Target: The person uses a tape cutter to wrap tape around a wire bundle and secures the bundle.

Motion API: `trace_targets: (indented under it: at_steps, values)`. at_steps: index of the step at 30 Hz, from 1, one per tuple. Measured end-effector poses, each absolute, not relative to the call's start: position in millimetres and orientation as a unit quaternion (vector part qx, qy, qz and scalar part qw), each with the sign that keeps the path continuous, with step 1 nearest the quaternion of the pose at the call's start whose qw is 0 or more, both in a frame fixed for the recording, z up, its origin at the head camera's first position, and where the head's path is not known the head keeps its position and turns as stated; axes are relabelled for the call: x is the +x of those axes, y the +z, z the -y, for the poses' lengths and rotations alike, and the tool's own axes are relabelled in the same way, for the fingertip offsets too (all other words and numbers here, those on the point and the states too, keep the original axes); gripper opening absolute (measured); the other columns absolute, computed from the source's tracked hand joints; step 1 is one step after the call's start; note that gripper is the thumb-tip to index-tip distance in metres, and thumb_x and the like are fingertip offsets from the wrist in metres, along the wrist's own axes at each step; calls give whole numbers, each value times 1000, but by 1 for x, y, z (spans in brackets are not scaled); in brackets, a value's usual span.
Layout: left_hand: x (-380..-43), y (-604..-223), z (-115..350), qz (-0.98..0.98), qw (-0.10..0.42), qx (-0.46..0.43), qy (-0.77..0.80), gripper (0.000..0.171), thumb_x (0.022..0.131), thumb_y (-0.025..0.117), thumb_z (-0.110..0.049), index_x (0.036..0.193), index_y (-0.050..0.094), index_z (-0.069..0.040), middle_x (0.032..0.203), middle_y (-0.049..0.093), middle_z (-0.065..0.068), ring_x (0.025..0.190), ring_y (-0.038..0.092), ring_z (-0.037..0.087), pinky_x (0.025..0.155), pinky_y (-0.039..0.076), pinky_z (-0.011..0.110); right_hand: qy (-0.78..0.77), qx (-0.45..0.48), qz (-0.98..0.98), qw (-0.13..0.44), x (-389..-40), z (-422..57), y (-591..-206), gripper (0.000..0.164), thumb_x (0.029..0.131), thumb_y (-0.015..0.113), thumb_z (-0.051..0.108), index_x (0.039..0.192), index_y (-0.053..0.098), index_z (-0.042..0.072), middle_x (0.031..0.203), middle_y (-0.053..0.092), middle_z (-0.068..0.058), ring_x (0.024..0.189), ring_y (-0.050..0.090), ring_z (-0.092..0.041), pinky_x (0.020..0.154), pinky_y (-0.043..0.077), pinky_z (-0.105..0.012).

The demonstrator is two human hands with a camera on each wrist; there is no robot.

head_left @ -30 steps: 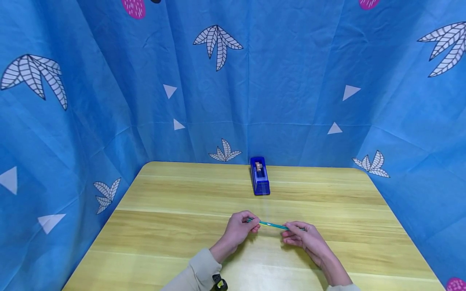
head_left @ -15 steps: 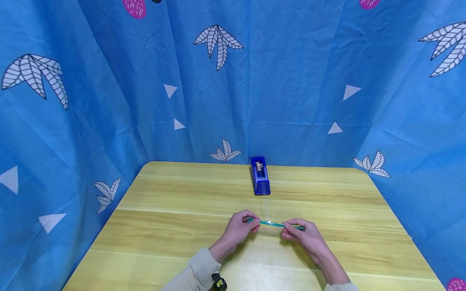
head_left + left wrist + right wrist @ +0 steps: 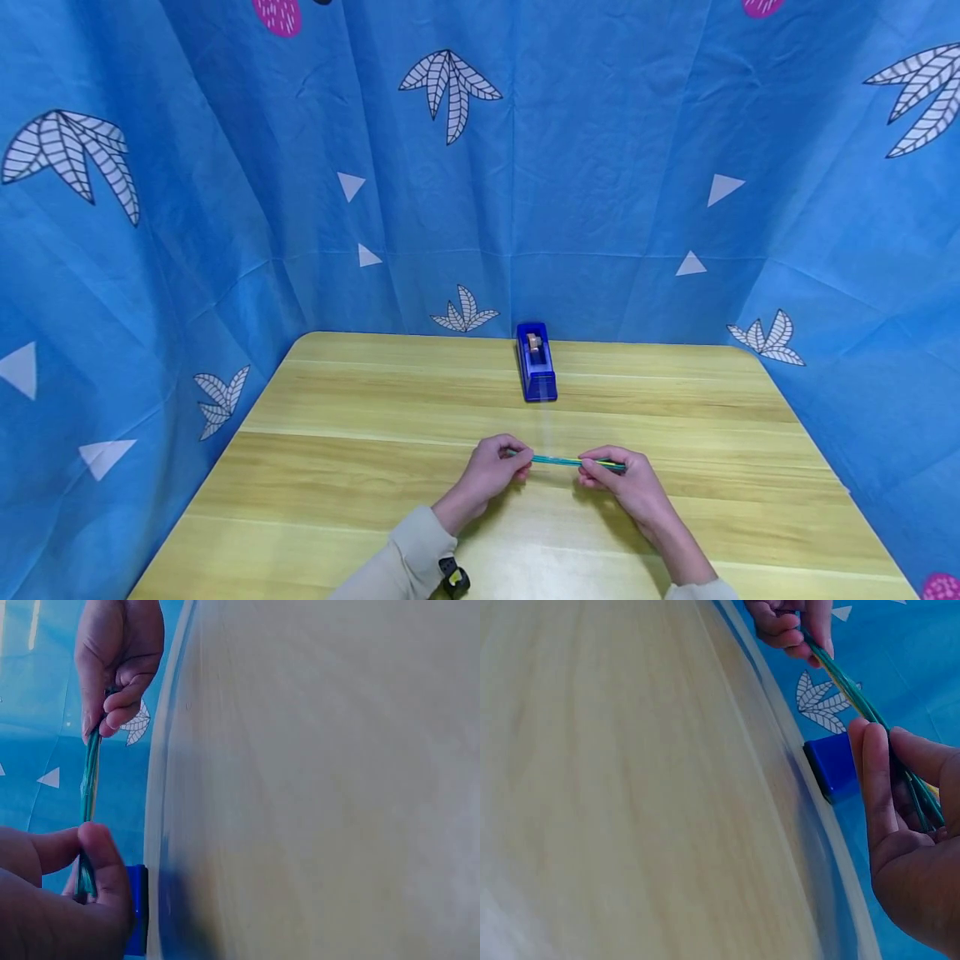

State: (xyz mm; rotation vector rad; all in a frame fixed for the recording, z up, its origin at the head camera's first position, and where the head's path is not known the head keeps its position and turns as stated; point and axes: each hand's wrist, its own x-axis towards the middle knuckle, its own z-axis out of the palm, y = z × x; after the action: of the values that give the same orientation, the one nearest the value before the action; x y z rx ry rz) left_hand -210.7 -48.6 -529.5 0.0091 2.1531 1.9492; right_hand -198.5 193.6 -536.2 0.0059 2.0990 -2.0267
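Together, the left hand (image 3: pixel 489 472) and right hand (image 3: pixel 628 485) pinched a green-and-yellow bundle of thin strands (image 3: pixel 557 461) near its ends, above the pale wooden desk (image 3: pixel 337 467). Beyond stood a blue plastic tape dispenser (image 3: pixel 539 386).

High forward-down head view, close wrist views, shared tabletop (image 3: pixel 337 467)

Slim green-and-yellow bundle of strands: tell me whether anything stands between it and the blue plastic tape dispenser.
Only a clear, narrow strip of tape does, running from the dispenser toward the bundle; nothing else visible stands between them.
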Motion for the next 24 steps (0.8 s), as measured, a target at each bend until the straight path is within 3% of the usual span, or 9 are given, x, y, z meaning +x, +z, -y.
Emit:
trace_targets:
  at_steps: [8, 13, 19, 24]
  values:
    - [-213, -531, 47, -734, 84, 11, 674, 8, 93, 74, -4, 98, 73, 3, 85, 73, 19, 68, 63, 12, 63, 55, 21, -708, 30, -694, 129, -198, -193, -540, 50, 104, 64, 20, 140, 51, -12, 106, 74, -19, 92, 76, -22, 89, 62, -31]
    - [-215, -532, 46, -743, 58, 22, 666, 6, 92, 75, -3, 94, 75, 2, 79, 72, 14, 67, 64, 12, 62, 56, 22, -723, 37, -675, 145, -198, -194, -542, 56, 108, 56, 28, 142, 45, -15, 107, 71, -16, 92, 74, -20, 90, 62, -31]
    - [-213, -530, 45, -754, 51, 16, 655, 6, 92, 77, -5, 94, 76, 1, 82, 73, 15, 70, 67, 15, 68, 61, 29, -731, 24, -663, 161, -198, -194, -542, 49, 108, 56, 26, 136, 51, -14, 105, 71, -12, 91, 73, -19, 89, 62, -30]
    - [-212, -528, 44, -756, 48, 12, 652, 7, 92, 77, -7, 94, 76, -1, 82, 73, 14, 71, 67, 16, 67, 60, 28, -742, 8, -648, 171, -199, -192, -543, 28, 105, 62, 18, 120, 63, -5, 99, 72, -8, 88, 74, -16, 89, 62, -29]
